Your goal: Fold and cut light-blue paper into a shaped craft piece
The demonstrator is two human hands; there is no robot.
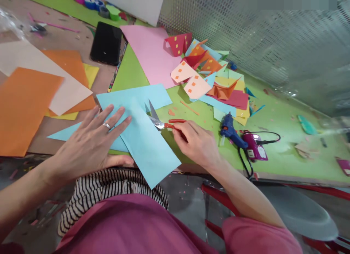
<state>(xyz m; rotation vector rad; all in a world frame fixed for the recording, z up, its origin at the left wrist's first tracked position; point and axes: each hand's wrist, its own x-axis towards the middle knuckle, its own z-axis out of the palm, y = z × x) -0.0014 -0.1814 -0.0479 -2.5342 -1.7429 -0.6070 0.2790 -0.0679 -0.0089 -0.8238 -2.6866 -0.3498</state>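
Observation:
Light blue paper [153, 144] lies in front of me, one strip slanting over the table's front edge and another part behind it. My left hand [102, 133] rests flat on its left side, fingers spread, a ring on one finger. A pair of red-handled scissors [161, 125] is in my right hand [195, 142], fingers wrapped round the handles. The scissor blades are apart, at the right edge of the blue strip. One blade shows above the paper; whether the other is under it I cannot tell. A blue triangle of paper [65, 131] sticks out left of my left hand.
Orange sheets [27, 108] and a pale sheet [65, 86] lie left. A black phone [106, 43] sits behind, beside pink paper [153, 53]. Folded paper pieces [197, 86] are heaped right of it. A blue glue gun [231, 130] and its purple plug block [254, 146] lie right. A grey stool [295, 210] stands below.

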